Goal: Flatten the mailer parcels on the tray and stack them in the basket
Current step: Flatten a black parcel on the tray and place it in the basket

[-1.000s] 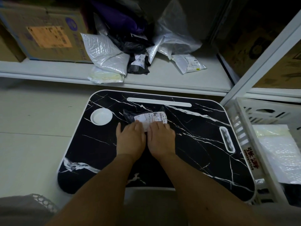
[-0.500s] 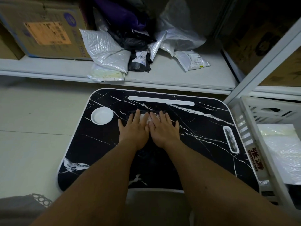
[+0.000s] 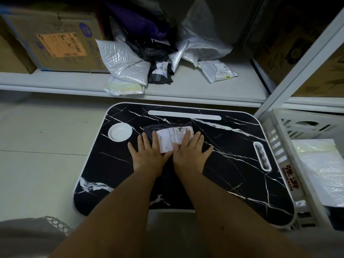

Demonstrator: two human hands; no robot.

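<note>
A small black mailer parcel [image 3: 168,128] with a white shipping label lies on the black marble-patterned tray [image 3: 232,155], near its middle back. My left hand [image 3: 149,151] lies flat on the parcel's left and near side, fingers spread. My right hand [image 3: 189,151] presses flat on its right side, fingertips on the label. Neither hand grips it. The white slatted basket [image 3: 279,146] stands right of the tray with white bubble mailers [image 3: 323,168] lying flat inside.
A white shelf [image 3: 186,90] behind the tray holds a heap of silver, black and white mailers [image 3: 122,62] and a cardboard box [image 3: 55,43]. A white shelf post [image 3: 297,62] rises at right. The tray has a round cup recess [image 3: 120,131].
Both hands slid forward over the parcel and covered it, then drew back toward me with fingers spread wider, so the label shows again.
</note>
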